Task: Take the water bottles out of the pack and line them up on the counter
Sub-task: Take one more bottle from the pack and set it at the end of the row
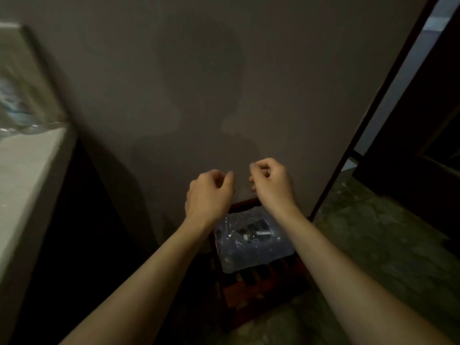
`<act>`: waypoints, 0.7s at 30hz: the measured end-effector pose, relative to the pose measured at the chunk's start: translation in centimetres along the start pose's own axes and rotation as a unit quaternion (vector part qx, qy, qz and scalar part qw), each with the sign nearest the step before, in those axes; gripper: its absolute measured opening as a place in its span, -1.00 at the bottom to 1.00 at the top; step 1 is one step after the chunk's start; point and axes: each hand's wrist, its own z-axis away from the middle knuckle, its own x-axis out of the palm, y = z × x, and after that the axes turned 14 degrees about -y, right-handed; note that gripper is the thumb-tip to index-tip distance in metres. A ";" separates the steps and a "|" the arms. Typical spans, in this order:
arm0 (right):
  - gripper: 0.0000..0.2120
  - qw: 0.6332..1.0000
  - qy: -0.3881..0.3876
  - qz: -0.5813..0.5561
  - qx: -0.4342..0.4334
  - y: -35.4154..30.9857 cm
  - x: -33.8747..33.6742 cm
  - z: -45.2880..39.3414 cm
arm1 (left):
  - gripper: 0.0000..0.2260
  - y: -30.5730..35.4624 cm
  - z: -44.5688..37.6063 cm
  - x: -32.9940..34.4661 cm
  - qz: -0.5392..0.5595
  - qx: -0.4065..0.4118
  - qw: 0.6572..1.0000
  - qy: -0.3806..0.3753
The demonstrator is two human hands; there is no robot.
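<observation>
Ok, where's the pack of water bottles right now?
Low in the head view, right of centre: the pack sits on a dark red slatted stool by the wall, below both raised hands.

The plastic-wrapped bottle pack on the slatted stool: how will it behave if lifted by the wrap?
The pack probably sags: its wrap looks thin, crinkled and already torn on top. Likely slippery, judging by the glossy film. It could slide off the stool.
</observation>
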 end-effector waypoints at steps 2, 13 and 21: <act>-0.85 0.999 -0.011 0.003 0.033 3.2 -0.7 -1.4 | -0.71 -1.6 -2.2 2.5 -0.004 -0.026 0.999 -0.020; -0.75 0.954 -0.170 0.057 0.241 20.4 -1.3 -11.2 | -0.72 -12.3 -16.1 15.1 -0.003 -0.163 0.978 -0.134; -0.70 0.913 -0.250 0.068 0.316 29.7 0.2 -14.3 | -0.79 -20.4 -20.9 22.7 -0.015 -0.274 0.925 -0.261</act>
